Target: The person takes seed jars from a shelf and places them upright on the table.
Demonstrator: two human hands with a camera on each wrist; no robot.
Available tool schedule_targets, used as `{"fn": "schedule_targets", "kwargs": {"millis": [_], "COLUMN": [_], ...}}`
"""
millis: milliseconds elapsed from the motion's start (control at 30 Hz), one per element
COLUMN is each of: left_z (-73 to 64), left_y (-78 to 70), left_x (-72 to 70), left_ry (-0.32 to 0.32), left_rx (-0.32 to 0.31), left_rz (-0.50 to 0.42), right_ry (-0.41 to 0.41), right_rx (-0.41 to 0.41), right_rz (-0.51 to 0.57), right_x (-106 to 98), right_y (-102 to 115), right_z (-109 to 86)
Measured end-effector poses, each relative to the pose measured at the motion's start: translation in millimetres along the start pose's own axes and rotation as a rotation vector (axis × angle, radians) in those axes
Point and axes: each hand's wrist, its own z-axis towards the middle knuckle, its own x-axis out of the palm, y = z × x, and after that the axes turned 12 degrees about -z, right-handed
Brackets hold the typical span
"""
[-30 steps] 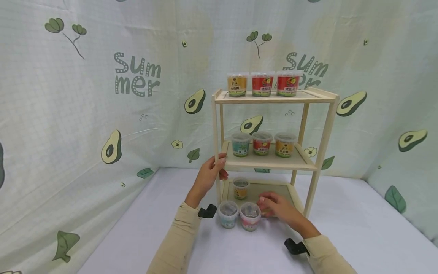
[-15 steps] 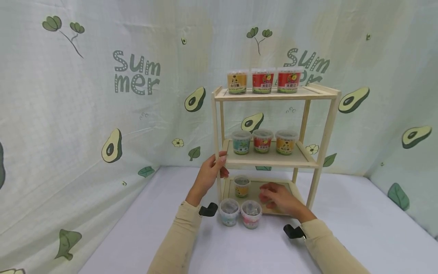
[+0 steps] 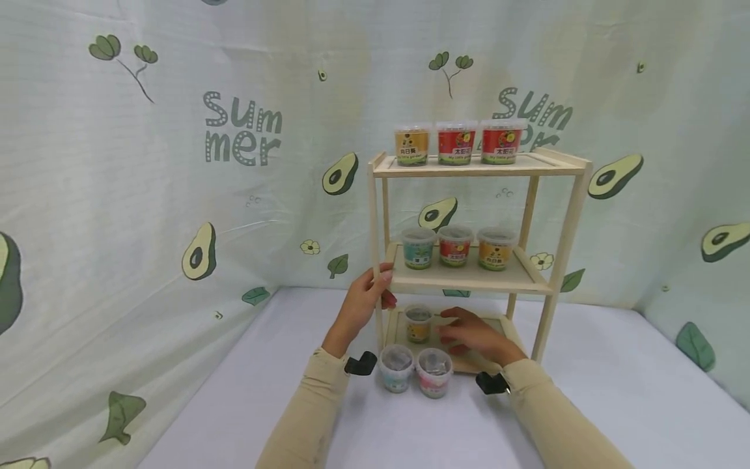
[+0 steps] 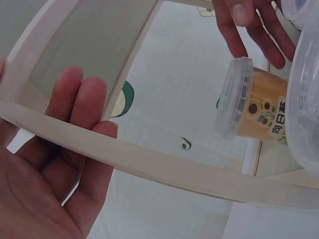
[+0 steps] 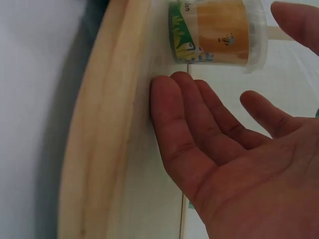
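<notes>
My left hand [image 3: 359, 305] grips the left front post of the wooden shelf rack [image 3: 471, 284] at the middle tier, fingers curled behind the post in the left wrist view. Over the bottom tier, my right hand [image 3: 477, 333] reaches in from the right with loosely bent fingers and holds nothing. Its fingertips are close to the right side of an orange-labelled lidded cup [image 3: 418, 324], which stands upright on that tier. The right wrist view has the same orange cup [image 5: 223, 35] just beyond the fingers and thumb.
A blue cup [image 3: 396, 369] and a pink cup [image 3: 435, 373] stand on the white table before the rack. The middle tier bears a teal cup [image 3: 418, 251], a red cup [image 3: 455, 248] and an orange cup [image 3: 495, 251]. Three more cups top the rack. A printed curtain hangs behind.
My right hand has moved from beside the pink cup into the bottom tier, up to the orange cup. The left hand stays on the post. The head view has shifted slightly.
</notes>
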Motion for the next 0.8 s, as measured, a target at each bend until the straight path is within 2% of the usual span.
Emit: {"fn": "schedule_targets", "kwargs": {"millis": [167,567,800], "left_z": [-8.2,-7.9,-7.3], "left_y": [-23.1,-22.8,-21.6], "left_x": [7.6,6.7,6.7], "left_ry": [0.032,0.021,0.034], "left_rx": [-0.029,-0.025,-0.018], "left_rz": [0.004,0.008,0.008], "right_ry": [0.040,0.150,0.161], "right_rx": [0.022,-0.048,-0.063], "right_rz": [-0.021,-0.096,-0.124], "right_x": [0,-2,-1], "right_y": [5,13,18], "right_z": [6.4,22.3,25.2]}}
